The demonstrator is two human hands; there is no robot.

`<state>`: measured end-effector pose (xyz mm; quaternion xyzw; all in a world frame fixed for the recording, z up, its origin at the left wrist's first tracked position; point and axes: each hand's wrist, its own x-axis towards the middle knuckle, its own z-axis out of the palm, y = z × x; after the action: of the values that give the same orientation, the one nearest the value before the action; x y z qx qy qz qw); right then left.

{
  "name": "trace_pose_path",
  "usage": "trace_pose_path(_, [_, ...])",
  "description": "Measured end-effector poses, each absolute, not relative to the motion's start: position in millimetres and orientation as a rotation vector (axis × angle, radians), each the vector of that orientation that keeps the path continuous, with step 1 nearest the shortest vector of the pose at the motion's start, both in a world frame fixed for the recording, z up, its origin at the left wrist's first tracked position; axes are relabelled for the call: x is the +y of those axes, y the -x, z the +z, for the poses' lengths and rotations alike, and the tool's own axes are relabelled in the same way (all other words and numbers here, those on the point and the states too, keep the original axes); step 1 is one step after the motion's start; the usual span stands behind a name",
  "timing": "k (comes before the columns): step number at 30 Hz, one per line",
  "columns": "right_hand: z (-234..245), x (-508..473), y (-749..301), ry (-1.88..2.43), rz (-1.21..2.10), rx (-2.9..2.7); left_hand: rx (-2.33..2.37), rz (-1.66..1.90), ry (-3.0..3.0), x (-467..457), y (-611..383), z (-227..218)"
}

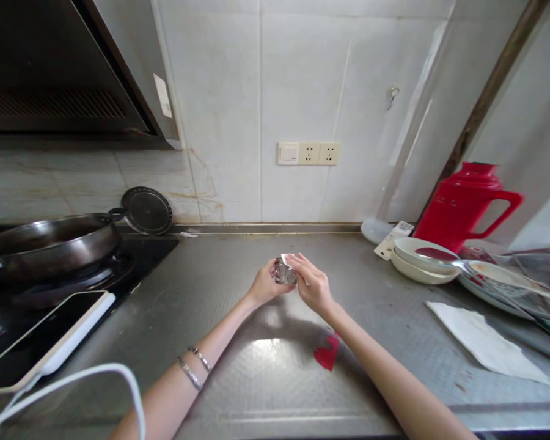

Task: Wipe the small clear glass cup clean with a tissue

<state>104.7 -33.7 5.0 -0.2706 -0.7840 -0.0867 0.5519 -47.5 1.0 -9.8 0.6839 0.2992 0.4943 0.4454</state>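
My left hand (264, 286) is closed around a small, clear, glass-like container (284, 272) with a dark tint, held above the counter. My right hand (312, 282) is closed at the container's right side, its fingers pressing a small white piece of paper or tissue (286, 259) against the top. The fingers hide part of both things, so the container's exact kind is unclear. Below my right forearm, a crumpled red scrap (326, 353) lies on the metal counter (238, 256).
At left, a pan (50, 244) sits on the black stove, with a phone (46, 342) and white cable (91, 369) in front. At right stand a red thermos (462, 205), stacked bowls (421, 269) and plates (504, 287); a white napkin (486, 342) lies nearer.
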Motion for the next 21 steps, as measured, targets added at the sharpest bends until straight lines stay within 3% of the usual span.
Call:
trace_pose_path(5, [3.9, -38.9, -102.4, 0.525, -0.296, -2.053, 0.819, 1.265, -1.836, 5.5, 50.6, -11.0])
trace_pose_path(21, [5.9, -32.8, -106.6, 0.586, -0.229, -1.89, 0.668, 1.227, -1.581, 3.8, 50.1, -7.4])
